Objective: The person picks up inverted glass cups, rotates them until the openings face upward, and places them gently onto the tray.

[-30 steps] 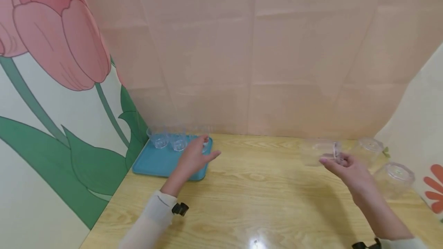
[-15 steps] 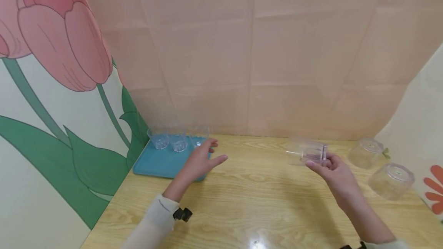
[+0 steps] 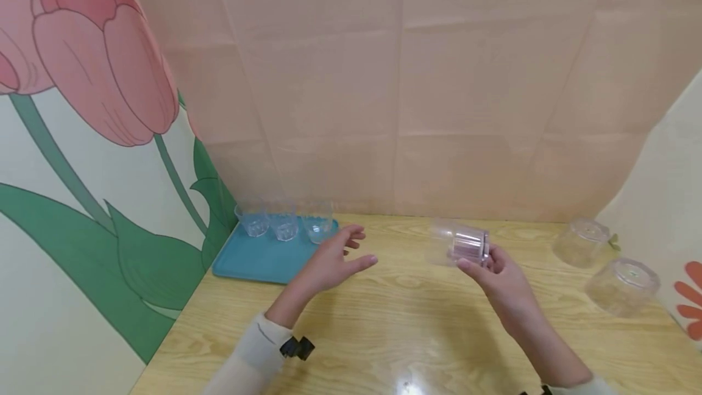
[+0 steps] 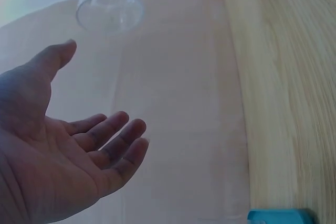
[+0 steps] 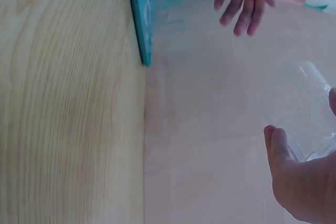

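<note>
In the head view my right hand [image 3: 507, 288] grips a clear plastic cup [image 3: 460, 244] by its base end, tipped on its side with the mouth toward the left. The right wrist view shows the same cup [image 5: 302, 114] between thumb and fingers. My left hand [image 3: 329, 261] is held out above the table, fingers spread and holding nothing, beside the blue tray [image 3: 252, 261]. Its palm faces the held cup in the left wrist view, with a gap between them. Three clear cups stand upright in a row along the tray's back, the nearest cup [image 3: 318, 227] just beyond the left fingers.
Two clear cups stand upside down at the right of the wooden table [image 3: 384, 334]: a back cup [image 3: 581, 245] and a front cup [image 3: 622, 288]. A pinkish sheet [image 3: 395, 108] rises behind the table. A tulip-printed panel [image 3: 104, 72] borders the left side.
My right hand has carried the cup leftward, away from the two upturned cups. The left hand has drawn back from the row of cups on the tray, toward the right.
</note>
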{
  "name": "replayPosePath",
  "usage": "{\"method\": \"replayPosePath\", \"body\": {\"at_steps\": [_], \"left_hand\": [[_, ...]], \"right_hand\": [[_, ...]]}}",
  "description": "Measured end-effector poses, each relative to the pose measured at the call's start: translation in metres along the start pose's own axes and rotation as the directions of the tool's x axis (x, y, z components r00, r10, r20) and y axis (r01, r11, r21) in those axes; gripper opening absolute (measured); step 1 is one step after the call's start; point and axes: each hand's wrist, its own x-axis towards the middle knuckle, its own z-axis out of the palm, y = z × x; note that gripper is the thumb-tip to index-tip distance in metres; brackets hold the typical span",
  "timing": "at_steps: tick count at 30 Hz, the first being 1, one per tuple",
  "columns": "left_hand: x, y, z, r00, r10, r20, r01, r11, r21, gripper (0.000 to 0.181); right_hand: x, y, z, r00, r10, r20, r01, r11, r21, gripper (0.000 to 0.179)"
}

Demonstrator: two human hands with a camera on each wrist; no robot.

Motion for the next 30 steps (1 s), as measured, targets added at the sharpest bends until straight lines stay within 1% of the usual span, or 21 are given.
{"method": "replayPosePath", "body": {"at_steps": [4,7,10,12,14,18,23,30], "left_hand": [[-0.002,0.004,0.004,0.999,0.015,0.040,-0.014,0.999,-0.032,0.077],[-0.004,0.008,0.007,0.998,0.029,0.053,-0.026,0.998,-0.049,0.077],[-0.005,0.012,0.010,0.997,0.042,0.060,-0.038,0.997,-0.061,0.079],[-0.006,0.015,0.011,0.997,0.047,0.062,-0.043,0.997,-0.071,0.079],[-0.006,0.018,0.013,0.996,0.057,0.065,-0.051,0.994,-0.093,0.080],[-0.005,0.019,0.017,0.996,0.061,0.066,-0.053,0.991,-0.126,0.079],[-0.003,0.018,0.022,0.996,0.054,0.067,-0.043,0.988,-0.147,0.080],[-0.002,0.021,0.027,0.996,0.037,0.081,-0.021,0.982,-0.189,0.082]], "right_hand": [[-0.002,-0.002,0.014,0.998,-0.043,0.044,0.037,0.991,0.132,0.065],[-0.002,-0.003,0.023,0.992,-0.100,0.076,0.076,0.960,0.269,0.055],[-0.001,-0.003,0.030,0.986,-0.143,0.088,0.101,0.925,0.367,0.044],[-0.001,-0.004,0.034,0.983,-0.158,0.096,0.104,0.903,0.416,0.041],[-0.001,-0.005,0.038,0.981,-0.168,0.102,0.106,0.888,0.447,0.040],[0.000,-0.006,0.045,0.979,-0.171,0.107,0.100,0.872,0.480,0.040],[0.000,-0.006,0.054,0.980,-0.163,0.114,0.087,0.865,0.493,0.041],[0.002,-0.005,0.062,0.980,-0.159,0.121,0.081,0.869,0.489,0.045]]}}
